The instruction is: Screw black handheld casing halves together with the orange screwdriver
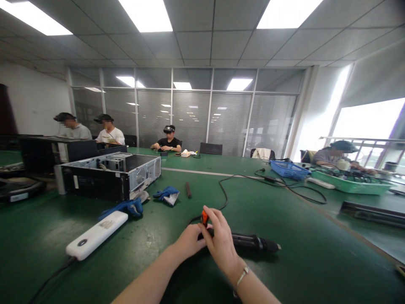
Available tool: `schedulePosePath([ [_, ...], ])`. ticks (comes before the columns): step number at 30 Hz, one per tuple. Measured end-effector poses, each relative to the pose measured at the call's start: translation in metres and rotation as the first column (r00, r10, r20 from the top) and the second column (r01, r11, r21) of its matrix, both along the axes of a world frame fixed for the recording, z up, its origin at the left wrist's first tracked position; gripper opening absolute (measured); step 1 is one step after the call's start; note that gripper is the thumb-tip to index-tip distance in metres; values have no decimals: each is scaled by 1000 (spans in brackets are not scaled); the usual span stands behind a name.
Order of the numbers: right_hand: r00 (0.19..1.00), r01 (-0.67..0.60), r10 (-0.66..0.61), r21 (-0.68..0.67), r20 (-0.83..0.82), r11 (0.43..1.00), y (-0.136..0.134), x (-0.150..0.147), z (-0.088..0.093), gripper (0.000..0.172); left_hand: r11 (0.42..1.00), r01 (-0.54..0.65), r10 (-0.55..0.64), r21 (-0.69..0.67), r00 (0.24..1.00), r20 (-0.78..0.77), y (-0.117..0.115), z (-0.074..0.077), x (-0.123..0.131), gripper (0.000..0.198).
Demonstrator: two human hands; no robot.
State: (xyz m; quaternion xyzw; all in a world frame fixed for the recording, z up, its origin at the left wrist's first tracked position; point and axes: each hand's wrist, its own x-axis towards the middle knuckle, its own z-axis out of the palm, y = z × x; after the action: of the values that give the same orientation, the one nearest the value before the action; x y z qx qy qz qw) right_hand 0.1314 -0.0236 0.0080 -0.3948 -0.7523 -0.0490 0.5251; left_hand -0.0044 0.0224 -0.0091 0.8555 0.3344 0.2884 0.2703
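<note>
My right hand (220, 238) pinches a small orange-and-black handle (205, 218), which looks like a small screwdriver, held upright. Its lower end is hidden behind my fingers. A black electric screwdriver (249, 242) lies on the green table, its tip pointing right and its rear end under my hands. My left hand (190, 241) is closed round that rear end, where a black cord (193, 220) comes out. The exact grip of the left fingers is partly hidden by the right hand.
Left stand a white power strip (98, 234), blue gloves (126, 207) and an open computer case (110, 173). A dark stick (188, 190) lies ahead. At right are a blue basket (289, 170), a green basket (354, 185) and a black bar (373, 215). Several people sit around the table.
</note>
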Motion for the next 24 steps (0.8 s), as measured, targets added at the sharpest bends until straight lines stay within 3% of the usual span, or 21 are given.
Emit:
schedulePosePath([
  [7, 1000, 6, -6, -10, -21, 1000, -1, -2, 4, 52, 1000, -2, 2, -9, 1000, 3, -2, 3, 0, 19],
  [13, 999, 37, -37, 28, 5, 999, -3, 0, 7, 41, 1000, 9, -9, 0, 1000, 10, -3, 4, 0, 22],
  [20, 999, 44, -44, 50, 7, 998, -3, -3, 5, 55, 1000, -13, 13, 0, 1000, 14, 0, -1, 0, 16],
  [24, 997, 60, -63, 70, 38, 996, -4, -1, 4, 49, 1000, -19, 18, 21, 1000, 12, 1, -4, 0, 17],
])
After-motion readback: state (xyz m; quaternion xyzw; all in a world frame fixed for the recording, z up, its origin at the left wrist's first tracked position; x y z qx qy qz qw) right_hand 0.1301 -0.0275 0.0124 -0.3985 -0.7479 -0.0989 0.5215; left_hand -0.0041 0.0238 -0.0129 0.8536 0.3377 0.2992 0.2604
